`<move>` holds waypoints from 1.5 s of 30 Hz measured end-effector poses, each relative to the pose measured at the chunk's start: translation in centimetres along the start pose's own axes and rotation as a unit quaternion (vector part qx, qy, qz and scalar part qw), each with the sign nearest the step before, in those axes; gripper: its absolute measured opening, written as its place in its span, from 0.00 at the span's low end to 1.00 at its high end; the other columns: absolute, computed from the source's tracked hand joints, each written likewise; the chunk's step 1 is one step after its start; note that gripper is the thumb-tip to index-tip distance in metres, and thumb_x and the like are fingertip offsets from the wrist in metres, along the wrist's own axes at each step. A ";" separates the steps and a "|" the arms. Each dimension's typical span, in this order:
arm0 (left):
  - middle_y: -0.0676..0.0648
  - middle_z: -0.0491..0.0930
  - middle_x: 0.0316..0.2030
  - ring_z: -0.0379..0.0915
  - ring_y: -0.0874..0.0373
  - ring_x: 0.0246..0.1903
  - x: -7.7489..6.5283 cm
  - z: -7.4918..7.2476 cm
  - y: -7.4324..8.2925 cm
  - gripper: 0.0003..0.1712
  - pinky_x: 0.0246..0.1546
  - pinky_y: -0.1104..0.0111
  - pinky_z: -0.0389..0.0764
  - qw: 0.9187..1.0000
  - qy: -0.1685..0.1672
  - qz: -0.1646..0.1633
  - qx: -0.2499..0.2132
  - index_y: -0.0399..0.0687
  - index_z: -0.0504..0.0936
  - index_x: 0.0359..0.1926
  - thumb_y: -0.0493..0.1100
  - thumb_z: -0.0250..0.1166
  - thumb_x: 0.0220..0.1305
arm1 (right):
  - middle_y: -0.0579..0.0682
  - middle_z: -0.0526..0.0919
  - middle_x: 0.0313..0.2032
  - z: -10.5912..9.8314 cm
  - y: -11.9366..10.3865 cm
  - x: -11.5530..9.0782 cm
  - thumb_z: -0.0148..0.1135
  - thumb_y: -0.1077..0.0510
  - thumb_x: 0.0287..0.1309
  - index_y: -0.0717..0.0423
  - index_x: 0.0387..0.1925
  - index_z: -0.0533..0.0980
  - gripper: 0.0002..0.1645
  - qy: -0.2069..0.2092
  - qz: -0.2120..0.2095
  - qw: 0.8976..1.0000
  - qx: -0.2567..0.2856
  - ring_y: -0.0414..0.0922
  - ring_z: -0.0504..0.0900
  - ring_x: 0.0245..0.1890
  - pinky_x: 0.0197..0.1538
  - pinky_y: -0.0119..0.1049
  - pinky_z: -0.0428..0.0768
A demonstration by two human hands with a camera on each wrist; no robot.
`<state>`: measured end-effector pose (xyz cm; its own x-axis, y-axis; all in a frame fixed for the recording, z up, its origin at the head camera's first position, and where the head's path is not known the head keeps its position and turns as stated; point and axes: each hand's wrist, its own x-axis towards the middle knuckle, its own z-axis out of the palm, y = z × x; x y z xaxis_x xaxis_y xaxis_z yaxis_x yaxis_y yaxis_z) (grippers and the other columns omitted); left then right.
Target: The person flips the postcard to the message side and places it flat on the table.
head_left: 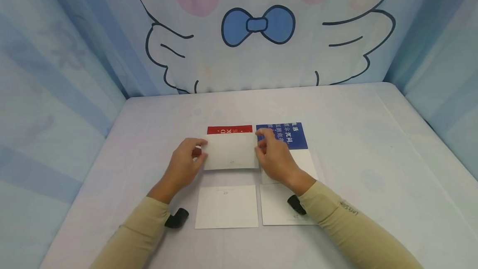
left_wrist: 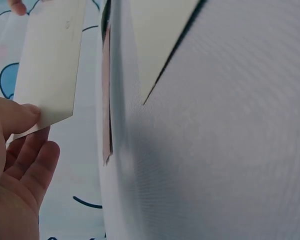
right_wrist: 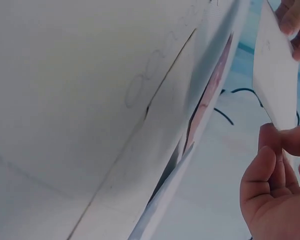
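Note:
Both hands hold a white card [head_left: 230, 150] between them, raised off the table in the middle of the head view. My left hand [head_left: 186, 159] pinches its left edge between thumb and fingers; the left wrist view shows that thumb on the face of the card [left_wrist: 52, 60]. At the opposite edge, my right hand [head_left: 275, 157] pinches the card [right_wrist: 274, 70] with thumb and fingertips. Behind the held card, a strip of a red card [head_left: 239, 129] with white lettering shows, the rest hidden. A blue card [head_left: 296, 136] with white characters lies beyond the right hand.
Two white cards, a left one [head_left: 227, 209] and a right one [head_left: 274, 209], lie side by side nearer me. Another white piece [head_left: 304, 161] lies below the blue card, partly covered by the right hand. A pale cloth covers the table [head_left: 366, 144]; printed curtains [head_left: 257, 65] surround it.

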<state>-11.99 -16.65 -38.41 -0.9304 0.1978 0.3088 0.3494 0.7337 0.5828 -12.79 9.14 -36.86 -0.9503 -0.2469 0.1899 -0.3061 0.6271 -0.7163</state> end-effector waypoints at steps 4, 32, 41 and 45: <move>0.38 0.75 0.50 0.76 0.49 0.43 0.1 0.0 0.0 0.23 0.48 0.57 0.81 1.000 -0.019 -0.021 0.002 0.34 0.76 0.57 0.31 0.70 0.61 | 0.56 0.80 0.43 0.2 0.2 0.1 0.60 0.66 0.65 0.65 0.58 0.73 0.20 -0.012 -0.007 1.000 -0.004 0.48 0.80 0.38 0.42 0.40 0.83; 0.41 0.70 0.50 0.70 0.52 0.42 0.6 0.6 -0.3 0.29 0.40 0.66 0.77 0.976 -0.156 -0.151 0.024 0.39 0.76 0.62 0.37 0.73 0.60 | 0.57 0.74 0.51 1.3 0.6 0.8 0.67 0.63 0.59 0.67 0.67 0.68 0.35 -0.151 0.060 0.985 -0.065 0.49 0.73 0.45 0.49 0.39 0.77; 0.41 0.71 0.52 0.70 0.51 0.46 0.7 1.0 -0.6 0.29 0.49 0.62 0.77 0.973 -0.174 -0.143 0.059 0.38 0.77 0.60 0.38 0.74 0.59 | 0.60 0.72 0.60 1.5 0.5 0.8 0.69 0.61 0.59 0.65 0.68 0.67 0.37 -0.174 0.061 0.979 -0.090 0.52 0.72 0.57 0.63 0.44 0.72; 0.41 0.72 0.53 0.71 0.51 0.46 0.7 1.0 -0.5 0.28 0.50 0.61 0.77 0.972 -0.180 -0.138 0.068 0.38 0.77 0.60 0.38 0.74 0.59 | 0.59 0.72 0.59 1.5 0.4 0.8 0.70 0.60 0.58 0.64 0.68 0.67 0.38 -0.182 0.067 0.977 -0.093 0.52 0.73 0.55 0.61 0.44 0.74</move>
<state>-12.91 -16.27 -39.25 -0.9737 0.1776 -0.1428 0.0852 0.8650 0.4946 -13.64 8.07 -38.02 -0.9094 -0.3782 -0.1732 -0.2176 0.7873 -0.5768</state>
